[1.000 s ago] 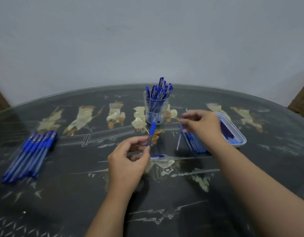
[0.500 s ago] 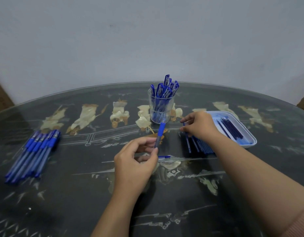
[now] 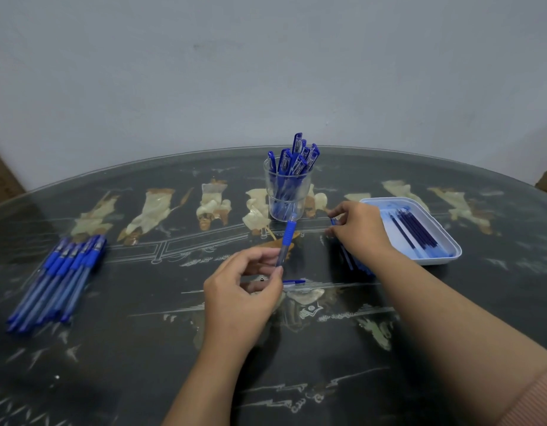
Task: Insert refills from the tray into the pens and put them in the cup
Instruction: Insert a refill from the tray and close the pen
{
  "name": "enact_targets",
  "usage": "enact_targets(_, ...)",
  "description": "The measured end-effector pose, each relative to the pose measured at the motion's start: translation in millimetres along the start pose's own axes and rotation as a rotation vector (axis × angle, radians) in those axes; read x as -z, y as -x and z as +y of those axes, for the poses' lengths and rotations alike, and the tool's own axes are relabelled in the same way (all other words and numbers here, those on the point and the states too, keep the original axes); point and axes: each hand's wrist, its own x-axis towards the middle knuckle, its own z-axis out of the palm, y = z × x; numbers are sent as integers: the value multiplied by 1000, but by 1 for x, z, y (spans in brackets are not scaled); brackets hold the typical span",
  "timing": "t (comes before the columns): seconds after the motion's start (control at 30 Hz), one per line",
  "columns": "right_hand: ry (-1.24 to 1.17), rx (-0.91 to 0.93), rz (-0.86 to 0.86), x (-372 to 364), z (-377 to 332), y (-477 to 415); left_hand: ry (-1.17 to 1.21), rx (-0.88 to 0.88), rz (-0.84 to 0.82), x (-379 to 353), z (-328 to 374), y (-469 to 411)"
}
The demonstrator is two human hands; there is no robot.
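The left hand [image 3: 241,290] hovered over the middle of the tabletop [image 3: 137,358]. Its grip was narrow, with thumb and fingertips pinched on the clear lower end of a pen [image 3: 286,241]. The pen tilted up and away, and its blue rubber sleeve pointed toward the cup [image 3: 286,198]. That clear cup stood upright near the middle of the far edge. It held a cluster of capped blue pens [image 3: 293,158], caps up and leaning to the right. A small blue-and-clear piece [image 3: 293,281] lay flat on the tabletop just right of the left hand's fingertips.

The right hand [image 3: 361,229] rested to the right of the cup, over a pile of blue pens [image 3: 355,265] that it mostly hid. Its grip was also narrow, with the fingertips closed on a blue piece [image 3: 333,222]. Whether that piece was a pen or a refill could not be told.

The white tray [image 3: 436,261] sat just beyond the right hand, toward the right edge. Dark blue refills [image 3: 416,226] lay side by side in it. Near the left edge lay a bundle of blue pens [image 3: 60,278], well apart from both hands.
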Motion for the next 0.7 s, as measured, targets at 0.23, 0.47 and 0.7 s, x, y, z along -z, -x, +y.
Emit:
enact_targets(0.23,32,11,22,-1,2,-1,-10,-3,-6,0,-1,0)
enact_targets(0.47,61,42,24,-2,0,-1,-11,-10,15,-1,-2,-1)
enact_targets(0.7,46,59,40,-2,-4,1,-8,-24,10,1,-4,-1)
